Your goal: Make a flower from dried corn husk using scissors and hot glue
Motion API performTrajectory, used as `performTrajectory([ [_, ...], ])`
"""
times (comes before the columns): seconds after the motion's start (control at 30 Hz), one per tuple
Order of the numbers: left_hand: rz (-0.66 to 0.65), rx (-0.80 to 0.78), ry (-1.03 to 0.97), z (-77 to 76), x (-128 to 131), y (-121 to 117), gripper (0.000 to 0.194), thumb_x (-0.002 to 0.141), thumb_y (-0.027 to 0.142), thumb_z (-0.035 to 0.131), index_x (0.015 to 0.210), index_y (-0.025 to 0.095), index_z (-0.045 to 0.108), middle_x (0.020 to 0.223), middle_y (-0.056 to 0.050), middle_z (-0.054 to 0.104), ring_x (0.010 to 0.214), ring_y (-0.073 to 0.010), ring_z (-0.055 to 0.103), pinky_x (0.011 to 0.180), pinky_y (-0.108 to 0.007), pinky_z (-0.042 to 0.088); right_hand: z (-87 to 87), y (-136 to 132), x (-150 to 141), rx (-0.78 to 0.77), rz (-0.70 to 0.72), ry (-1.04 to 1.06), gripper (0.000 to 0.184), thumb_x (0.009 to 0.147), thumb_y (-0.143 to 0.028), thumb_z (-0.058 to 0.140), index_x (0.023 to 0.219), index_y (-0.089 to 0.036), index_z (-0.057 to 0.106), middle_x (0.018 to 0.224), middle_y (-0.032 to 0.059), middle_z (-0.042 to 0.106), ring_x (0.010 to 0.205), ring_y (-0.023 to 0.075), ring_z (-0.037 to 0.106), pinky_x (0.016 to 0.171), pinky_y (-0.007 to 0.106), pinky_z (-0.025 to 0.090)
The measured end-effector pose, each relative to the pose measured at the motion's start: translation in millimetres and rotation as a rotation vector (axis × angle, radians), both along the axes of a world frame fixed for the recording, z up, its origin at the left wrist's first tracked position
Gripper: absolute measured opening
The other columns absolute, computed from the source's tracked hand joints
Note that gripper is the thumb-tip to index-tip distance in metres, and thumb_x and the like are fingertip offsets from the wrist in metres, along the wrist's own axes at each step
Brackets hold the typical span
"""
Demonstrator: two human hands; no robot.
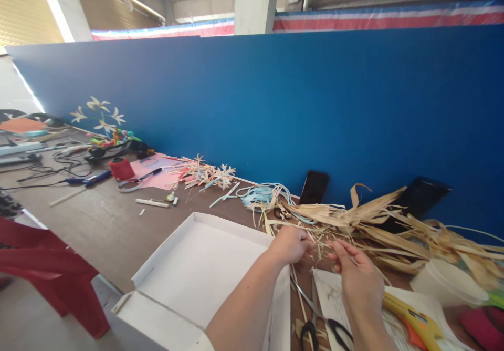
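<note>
Well, we have a shallow white box (205, 256) open along the near edge of the tabletop (98, 230), its cardboard walls low and its flap folded out. Towards the right end sits a translucent plastic tub (444, 285); we cannot tell what it holds. Our left hand (290, 243) and right hand (360, 277) are both closed, fingertips pinching a thin pale strip (323, 245) just beyond the box's right side. Dry, papery husks (354, 215) sprawl behind and to the right, long, creased and curling, beside a soft tangle of pale blue cord (260, 196). Farther left along the far edge we see spiky, star-shaped flowers (224, 175), smooth pink paper (157, 175) and a rounded red spool (121, 168). Nearer us lie black-handled metal scissors (317, 314) and a yellow glue gun (413, 317), which rests on printed paper.
</note>
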State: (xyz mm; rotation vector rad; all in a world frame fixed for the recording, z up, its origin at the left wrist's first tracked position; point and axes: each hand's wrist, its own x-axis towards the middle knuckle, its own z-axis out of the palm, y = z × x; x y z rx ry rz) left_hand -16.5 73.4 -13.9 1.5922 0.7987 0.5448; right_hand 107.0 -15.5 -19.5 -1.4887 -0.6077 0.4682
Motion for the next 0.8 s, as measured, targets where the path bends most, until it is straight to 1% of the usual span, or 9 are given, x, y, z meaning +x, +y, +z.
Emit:
performTrajectory([
  [0.1,-0.024,-0.26,-0.116,7.9,-1,-1,0.017,0.075,0.026,0.058,0.073,0.01,0.063,0.06,-0.003,0.061,0.051,-0.0104,0.056,0.053,-0.025,0.049,4.8,-1,-3,0.117,0.028,0.079,0.048,0.066,-0.044,0.068,0.107,-0.021,0.061,0.096,0.0058,0.067,0.071,0.0155,0.06,0.051,0.021,0.044],
  [0.17,-0.025,-0.367,-0.203,12.5,-3,-2,0.017,0.073,0.026,0.061,0.071,0.009,0.062,0.06,-0.003,0.061,0.05,-0.0096,0.056,0.051,-0.025,0.05,6.5,-2,-5,0.191,0.103,0.19,0.051,0.068,-0.044,0.066,0.114,-0.025,0.055,0.105,0.0049,0.064,0.074,0.0153,0.061,0.052,0.022,0.045],
  [0.23,-0.039,-0.435,-0.264,13.9,-4,-3,0.018,0.072,0.027,0.064,0.073,0.009,0.063,0.06,-0.003,0.061,0.049,-0.0091,0.056,0.05,-0.024,0.05,5.5,-1,-6,0.19,0.207,0.298,0.051,0.069,-0.045,0.065,0.115,-0.026,0.054,0.108,0.0037,0.063,0.07,0.0141,0.06,0.051,0.022,0.045],
  [0.3,-0.069,-0.486,-0.286,12.5,-5,-3,0.021,0.07,0.029,0.066,0.074,0.008,0.064,0.061,-0.004,0.062,0.05,-0.0088,0.056,0.051,-0.023,0.051,2.0,0,-7,0.123,0.289,0.317,0.046,0.067,-0.043,0.067,0.108,-0.024,0.059,0.1,0.0028,0.065,0.065,0.0127,0.058,0.049,0.022,0.044],
  [0.4,-0.126,-0.53,-0.289,9.3,-4,-4,0.022,0.072,0.03,0.065,0.072,0.008,0.063,0.063,-0.005,0.063,0.052,-0.0088,0.057,0.051,-0.021,0.051,-4.7,2,-9,0.077,0.303,0.224,0.039,0.063,-0.04,0.071,0.095,-0.018,0.066,0.078,0.0016,0.066,0.06,0.0125,0.055,0.049,0.022,0.041],
  [0.57,-0.176,-0.612,-0.309,9.0,-5,-2,0.028,0.081,0.034,0.054,0.081,0.008,0.063,0.066,-0.007,0.064,0.054,-0.0109,0.06,0.052,-0.023,0.053,-8.7,2,-6,0.082,0.228,0.165,0.034,0.062,-0.039,0.072,0.088,-0.018,0.068,0.061,-0.0017,0.059,0.058,0.0126,0.051,0.047,0.022,0.038],
  [0.63,-0.18,-0.618,-0.316,9.0,-8,0,0.03,0.082,0.035,0.051,0.086,0.008,0.063,0.067,-0.008,0.064,0.057,-0.0125,0.062,0.053,-0.025,0.053,-7.4,2,-5,0.075,0.215,0.166,0.034,0.061,-0.04,0.072,0.087,-0.018,0.068,0.059,-0.0025,0.058,0.055,0.0116,0.048,0.045,0.021,0.036],
  [0.73,-0.21,-0.581,-0.328,7.3,-11,2,0.025,0.076,0.03,0.061,0.091,0.009,0.062,0.073,-0.008,0.066,0.062,-0.0127,0.063,0.059,-0.025,0.054,-3.0,0,-6,0.075,0.199,0.182,0.035,0.059,-0.039,0.073,0.087,-0.018,0.068,0.064,-0.0012,0.061,0.051,0.01,0.045,0.042,0.02,0.034],
  [0.8,-0.237,-0.559,-0.344,5.4,-12,3,0.028,0.071,0.022,0.067,0.095,0.01,0.061,0.076,-0.007,0.066,0.064,-0.0122,0.063,0.062,-0.025,0.054,0.9,0,-9,0.062,0.183,0.212,0.036,0.059,-0.04,0.073,0.086,-0.017,0.068,0.069,0.0008,0.063,0.051,0.0098,0.046,0.041,0.021,0.034],
])
